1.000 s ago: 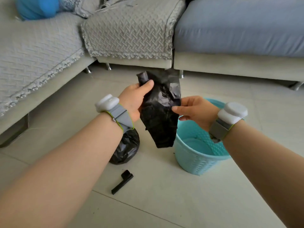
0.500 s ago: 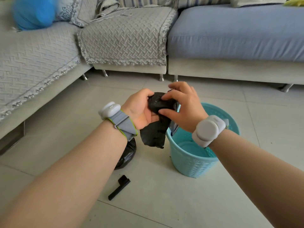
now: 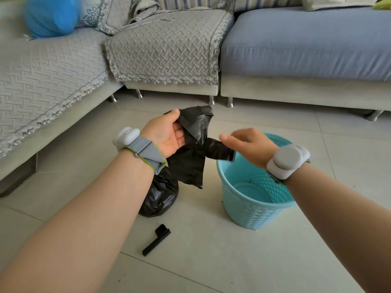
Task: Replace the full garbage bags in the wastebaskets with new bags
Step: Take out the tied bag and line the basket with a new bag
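Note:
I hold a new black garbage bag (image 3: 191,163), still partly folded, in the air over the floor. My left hand (image 3: 167,134) pinches its upper corner between thumb and fingers. My right hand (image 3: 247,145) pinches a side flap and holds it out to the right, above the rim of the light blue wastebasket (image 3: 256,208). The wastebasket stands upright on the tiles with no bag in it. A full, tied black garbage bag (image 3: 159,197) sits on the floor under my left wrist, partly hidden by my forearm.
A small black folded strip (image 3: 156,240) lies on the tiles in front of the full bag. A grey L-shaped sofa (image 3: 160,60) with a blue seat cushion (image 3: 306,43) lines the far side and the left. A blue round cushion (image 3: 50,15) lies on its left part.
Both hands were bunched together on the crumpled bag half a second ago. Now they have moved apart, the right hand drawing a flap rightward so the bag spreads.

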`<state>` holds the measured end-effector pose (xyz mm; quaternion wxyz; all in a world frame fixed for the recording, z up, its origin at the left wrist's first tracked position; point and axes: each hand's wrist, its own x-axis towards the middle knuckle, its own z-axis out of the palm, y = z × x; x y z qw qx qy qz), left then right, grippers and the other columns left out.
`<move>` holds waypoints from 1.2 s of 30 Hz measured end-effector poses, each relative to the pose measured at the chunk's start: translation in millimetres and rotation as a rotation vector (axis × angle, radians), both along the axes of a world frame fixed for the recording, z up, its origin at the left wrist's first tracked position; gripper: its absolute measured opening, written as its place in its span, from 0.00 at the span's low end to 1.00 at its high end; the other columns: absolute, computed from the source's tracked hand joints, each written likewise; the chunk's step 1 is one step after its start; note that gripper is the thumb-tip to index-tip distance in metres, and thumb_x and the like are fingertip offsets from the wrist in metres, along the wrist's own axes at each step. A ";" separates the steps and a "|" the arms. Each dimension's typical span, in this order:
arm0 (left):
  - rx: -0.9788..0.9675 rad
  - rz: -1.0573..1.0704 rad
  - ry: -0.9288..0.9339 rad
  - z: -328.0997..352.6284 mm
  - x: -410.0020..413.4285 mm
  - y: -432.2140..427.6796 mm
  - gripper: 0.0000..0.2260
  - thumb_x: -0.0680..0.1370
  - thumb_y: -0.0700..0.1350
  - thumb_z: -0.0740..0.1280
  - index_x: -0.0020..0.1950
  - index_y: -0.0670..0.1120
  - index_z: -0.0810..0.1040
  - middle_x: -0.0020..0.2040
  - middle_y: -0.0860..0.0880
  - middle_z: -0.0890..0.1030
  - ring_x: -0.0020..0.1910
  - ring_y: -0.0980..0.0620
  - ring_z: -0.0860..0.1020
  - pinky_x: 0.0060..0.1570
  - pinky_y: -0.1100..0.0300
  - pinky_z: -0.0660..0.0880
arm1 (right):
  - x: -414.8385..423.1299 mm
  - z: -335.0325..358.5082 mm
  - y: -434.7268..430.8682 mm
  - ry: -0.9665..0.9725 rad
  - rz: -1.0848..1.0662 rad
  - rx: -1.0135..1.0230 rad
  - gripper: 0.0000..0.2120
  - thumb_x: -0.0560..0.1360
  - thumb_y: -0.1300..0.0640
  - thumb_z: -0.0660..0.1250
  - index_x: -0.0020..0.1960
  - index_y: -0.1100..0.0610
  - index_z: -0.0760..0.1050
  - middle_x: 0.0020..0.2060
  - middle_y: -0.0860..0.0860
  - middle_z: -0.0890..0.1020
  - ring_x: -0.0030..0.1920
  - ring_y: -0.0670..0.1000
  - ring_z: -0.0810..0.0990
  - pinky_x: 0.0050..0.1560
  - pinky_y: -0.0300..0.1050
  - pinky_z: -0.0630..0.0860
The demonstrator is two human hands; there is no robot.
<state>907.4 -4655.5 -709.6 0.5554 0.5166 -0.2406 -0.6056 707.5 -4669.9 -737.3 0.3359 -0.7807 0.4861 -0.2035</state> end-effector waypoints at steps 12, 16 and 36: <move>-0.119 -0.292 -0.180 -8.1 -16.3 8.0 0.05 0.79 0.45 0.62 0.49 0.46 0.75 0.39 0.49 0.81 0.37 0.53 0.79 0.38 0.61 0.80 | 22.1 -3.6 -6.7 -0.803 -0.147 0.324 0.06 0.75 0.65 0.65 0.47 0.57 0.78 0.39 0.52 0.82 0.37 0.46 0.82 0.45 0.40 0.79; -0.112 -0.251 -0.363 -14.0 -19.8 6.4 0.05 0.78 0.41 0.64 0.41 0.45 0.73 0.35 0.48 0.75 0.28 0.57 0.74 0.30 0.66 0.75 | 21.5 -0.8 -7.5 -0.799 -0.261 0.287 0.06 0.76 0.61 0.66 0.41 0.54 0.78 0.35 0.50 0.82 0.33 0.45 0.80 0.39 0.39 0.78; -0.156 0.020 -0.327 -12.0 -24.1 4.4 0.09 0.78 0.47 0.65 0.39 0.47 0.71 0.35 0.49 0.76 0.31 0.55 0.74 0.27 0.65 0.72 | 24.8 2.4 -4.9 -0.796 -0.387 0.279 0.14 0.74 0.53 0.69 0.32 0.57 0.76 0.27 0.51 0.78 0.29 0.49 0.75 0.33 0.41 0.76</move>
